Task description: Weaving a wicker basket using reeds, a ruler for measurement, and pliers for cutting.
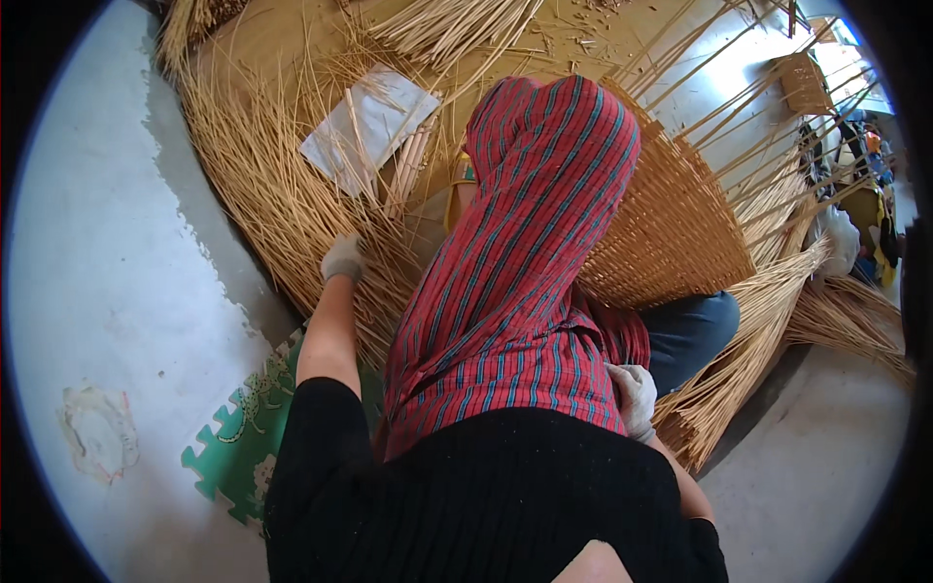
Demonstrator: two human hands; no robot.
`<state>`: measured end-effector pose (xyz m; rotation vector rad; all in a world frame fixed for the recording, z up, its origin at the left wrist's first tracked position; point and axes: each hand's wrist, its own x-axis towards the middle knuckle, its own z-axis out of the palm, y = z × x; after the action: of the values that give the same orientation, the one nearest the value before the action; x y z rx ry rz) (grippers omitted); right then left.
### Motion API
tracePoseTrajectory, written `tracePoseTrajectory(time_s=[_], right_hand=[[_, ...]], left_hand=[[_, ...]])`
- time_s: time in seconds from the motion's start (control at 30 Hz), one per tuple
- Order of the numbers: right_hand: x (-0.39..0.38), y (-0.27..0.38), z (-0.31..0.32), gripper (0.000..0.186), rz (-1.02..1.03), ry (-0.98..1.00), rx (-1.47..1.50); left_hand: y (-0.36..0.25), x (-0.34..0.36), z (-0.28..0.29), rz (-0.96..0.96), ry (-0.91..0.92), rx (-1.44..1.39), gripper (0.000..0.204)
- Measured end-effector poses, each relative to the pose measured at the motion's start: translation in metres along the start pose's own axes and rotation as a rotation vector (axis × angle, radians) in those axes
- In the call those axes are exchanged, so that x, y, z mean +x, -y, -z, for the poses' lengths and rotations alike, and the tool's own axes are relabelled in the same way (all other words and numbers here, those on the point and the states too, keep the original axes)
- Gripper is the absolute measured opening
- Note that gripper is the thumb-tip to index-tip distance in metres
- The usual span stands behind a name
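Observation:
My left hand point(342, 258), in a pale work glove, reaches out to the left and touches a large pile of long, thin tan wicker strips point(258, 160). Its fingers are partly lost among the strips, so their grip cannot be made out. My right hand point(634, 398), also gloved, is low beside my lap with its fingers curled in. It lies against the edge of a red striped cloth point(544, 233) draped over my legs, and what it holds, if anything, is hidden. A half-woven wicker basket point(666, 214) leans on its side at my right, long loose stakes fanning from its rim.
A white sheet point(371, 126) lies on the strips, with short thicker sticks point(413, 160) beside it. Bundles of strips point(743, 360) lie at the right, another bundle point(457, 29) at the far side. A green foam mat point(243, 428) is at the left. A small woven box point(803, 84) stands far right.

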<state>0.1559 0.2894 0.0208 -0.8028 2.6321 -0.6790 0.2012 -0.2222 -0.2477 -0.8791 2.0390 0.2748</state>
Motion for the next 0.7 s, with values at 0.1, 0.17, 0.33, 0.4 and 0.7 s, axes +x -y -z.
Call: tracePoseTrajectory(time_s=[0.1, 0.17, 0.33, 0.4, 0.7], right_hand=[[-0.004, -0.007, -0.003, 0.039, -0.025, -0.018, -0.012], [-0.003, -0.007, -0.006, 0.038, -0.011, -0.011, 0.001], [0.0, -0.004, -0.004, 0.039, -0.003, 0.004, 0.02], [0.001, -0.005, -0.003, 0.039, -0.006, 0.007, 0.025], [-0.003, -0.005, -0.007, 0.041, -0.017, -0.01, 0.039]], left_hand=[[0.021, -0.038, -0.007, -0.13, 0.007, 0.066, 0.037], [0.066, -0.037, -0.045, -0.018, 0.029, -0.018, 0.036], [0.137, -0.042, -0.11, 0.033, -0.031, -0.112, 0.031], [0.133, -0.043, -0.112, -0.008, -0.121, -0.153, 0.032], [0.113, -0.036, -0.11, 0.32, -0.168, -0.826, 0.029]])
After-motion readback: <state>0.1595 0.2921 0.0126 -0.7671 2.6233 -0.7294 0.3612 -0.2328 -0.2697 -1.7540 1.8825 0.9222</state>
